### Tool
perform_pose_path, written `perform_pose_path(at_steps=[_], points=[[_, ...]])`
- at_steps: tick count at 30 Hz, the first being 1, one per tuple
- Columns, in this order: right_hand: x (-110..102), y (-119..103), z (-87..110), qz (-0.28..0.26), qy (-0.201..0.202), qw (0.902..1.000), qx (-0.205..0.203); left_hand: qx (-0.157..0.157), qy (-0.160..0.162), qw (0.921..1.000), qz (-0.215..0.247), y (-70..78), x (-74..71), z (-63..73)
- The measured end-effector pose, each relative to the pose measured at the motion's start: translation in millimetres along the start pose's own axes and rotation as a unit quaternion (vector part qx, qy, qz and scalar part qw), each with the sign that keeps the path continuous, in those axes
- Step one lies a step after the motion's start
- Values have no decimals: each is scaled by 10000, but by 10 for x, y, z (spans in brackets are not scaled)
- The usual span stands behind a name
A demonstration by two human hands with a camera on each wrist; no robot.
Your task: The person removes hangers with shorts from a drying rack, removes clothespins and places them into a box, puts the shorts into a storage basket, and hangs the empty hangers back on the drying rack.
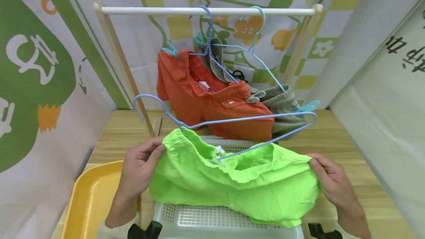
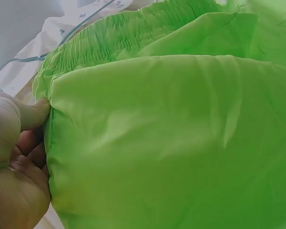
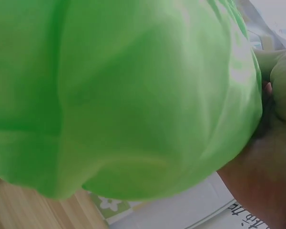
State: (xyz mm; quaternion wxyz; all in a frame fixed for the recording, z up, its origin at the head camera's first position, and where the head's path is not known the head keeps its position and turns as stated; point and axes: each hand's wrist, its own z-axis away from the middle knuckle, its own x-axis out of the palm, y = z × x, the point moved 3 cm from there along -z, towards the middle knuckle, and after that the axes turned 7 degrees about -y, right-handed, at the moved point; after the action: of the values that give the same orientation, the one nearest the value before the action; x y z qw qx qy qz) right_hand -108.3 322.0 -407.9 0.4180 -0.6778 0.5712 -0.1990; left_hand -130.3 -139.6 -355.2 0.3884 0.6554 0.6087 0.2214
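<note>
Bright green shorts [image 1: 239,191] with a gathered elastic waistband are stretched between both hands above a white basket. My left hand [image 1: 137,169] pinches the waistband's left side between thumb and fingers. On the other side, my right hand [image 1: 335,183] pinches the cloth near the right end of the waist. A blue hanger [image 1: 225,122] lies partly inside the waist opening; its lower bar dips into the shorts and its hook points to the left. In the left wrist view, the thumb presses on the side edge of the green shorts [image 2: 143,129].
Behind stands a rack with a white rail [image 1: 149,10]. From it hang orange shorts [image 1: 206,102] on a blue hanger and grey-green shorts [image 1: 282,100] on a teal one, with clips. A perforated basket [image 1: 212,218] sits below the green shorts, a yellow tray [image 1: 89,194] at left.
</note>
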Motion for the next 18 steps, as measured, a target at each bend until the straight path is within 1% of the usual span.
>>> perform_pose_path(at_steps=[2, 4, 7, 10, 13, 15, 18], points=[[21, 2, -12, -23, -89, 10000, 36, -53, -132, 9999, -63, 2, 31, 1], [47, -4, -27, 4, -247, 9996, 130, -48, -162, 9999, 18, 5, 61, -8], [102, -5, -53, -52, -629, 9976, 280, 4, -223, 9996, 187, 9, 117, -24], [163, 11, -83, 31, -955, 9948, 359, 42, -381, 9989, 278, 2, 178, -31], [216, 43, -107, 38, -1147, 9926, 393, -14, -620, 9979, 160, -16, 231, -22], [242, 56, -112, 79, -1196, 9918, 454, -79, -778, 9969, 72, -30, 260, -14], [268, 58, -110, -82, -1252, 9908, 503, -181, -976, 9950, -65, -51, 292, -6]])
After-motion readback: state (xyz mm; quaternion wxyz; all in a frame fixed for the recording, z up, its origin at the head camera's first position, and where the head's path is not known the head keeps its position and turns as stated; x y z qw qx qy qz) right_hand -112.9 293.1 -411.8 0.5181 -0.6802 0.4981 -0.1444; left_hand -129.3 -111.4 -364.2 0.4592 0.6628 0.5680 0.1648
